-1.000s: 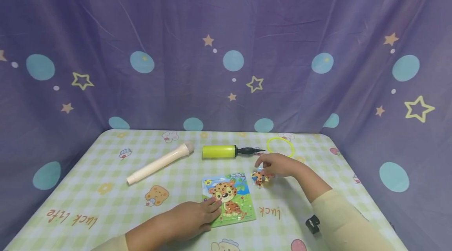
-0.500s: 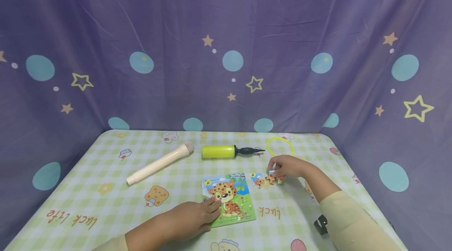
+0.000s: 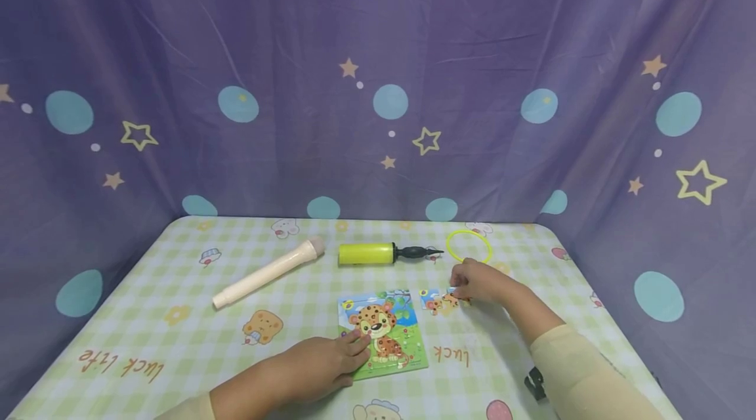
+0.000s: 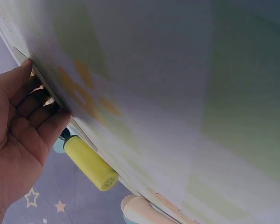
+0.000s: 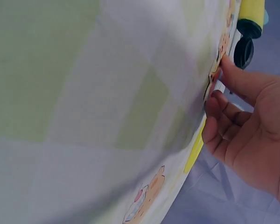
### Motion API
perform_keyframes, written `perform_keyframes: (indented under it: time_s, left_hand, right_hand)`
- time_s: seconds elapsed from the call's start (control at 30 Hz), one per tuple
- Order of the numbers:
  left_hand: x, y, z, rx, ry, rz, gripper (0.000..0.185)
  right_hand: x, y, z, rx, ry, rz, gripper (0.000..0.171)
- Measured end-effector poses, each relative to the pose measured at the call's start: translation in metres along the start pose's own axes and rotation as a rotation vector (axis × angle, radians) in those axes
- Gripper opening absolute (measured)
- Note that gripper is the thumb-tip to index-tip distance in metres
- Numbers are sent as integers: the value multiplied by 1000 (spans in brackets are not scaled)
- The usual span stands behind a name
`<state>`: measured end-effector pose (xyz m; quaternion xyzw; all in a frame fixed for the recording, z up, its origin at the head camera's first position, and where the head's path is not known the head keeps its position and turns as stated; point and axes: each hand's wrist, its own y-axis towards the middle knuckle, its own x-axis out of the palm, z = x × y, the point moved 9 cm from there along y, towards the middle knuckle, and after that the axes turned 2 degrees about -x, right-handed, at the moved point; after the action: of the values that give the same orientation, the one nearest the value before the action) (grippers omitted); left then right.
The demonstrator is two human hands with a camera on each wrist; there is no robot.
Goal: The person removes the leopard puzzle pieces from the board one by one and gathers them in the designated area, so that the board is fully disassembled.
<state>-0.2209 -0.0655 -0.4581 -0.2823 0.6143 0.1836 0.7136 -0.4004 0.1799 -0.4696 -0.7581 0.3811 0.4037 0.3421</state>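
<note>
A square leopard picture puzzle board (image 3: 392, 325) lies on the table, with my left hand (image 3: 319, 364) resting on its left side. In the left wrist view the fingers (image 4: 58, 126) of that hand lie along the board's edge, fairly straight. To the right of the board, a puzzle piece (image 3: 430, 299) with blue sky and a leopard's ear lies flat. Directly beside it, my right hand (image 3: 483, 281) pinches another leopard puzzle piece (image 3: 451, 300) between thumb and fingers, low at the tabletop. The hand hides the right part of this piece.
Behind the board lies a yellow hand pump (image 3: 367, 253) with a black nozzle. A yellow ring (image 3: 469, 246) is just behind my right hand. Back left lies a cream microphone-like stick (image 3: 268, 274). A small black object (image 3: 535, 383) sits by my right sleeve.
My right hand moved right, then slightly back left, bringing its puzzle piece up against the other piece. The left hand and the board stayed in place.
</note>
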Motion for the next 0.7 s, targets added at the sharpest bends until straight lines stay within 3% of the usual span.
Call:
perform_keyframes:
  time_s: [0.17, 0.5, 0.7]
  left_hand:
    - [0, 0, 0, 1, 2, -2, 53]
    - [-1, 1, 1, -3, 5, -3, 53]
    - [-1, 1, 1, -6, 0, -12, 53]
  right_hand:
    - [2, 0, 0, -1, -95, 27, 10]
    - [-3, -4, -9, 3, -122, 20, 22]
    - [-5, 1, -42, -111, -85, 53, 29]
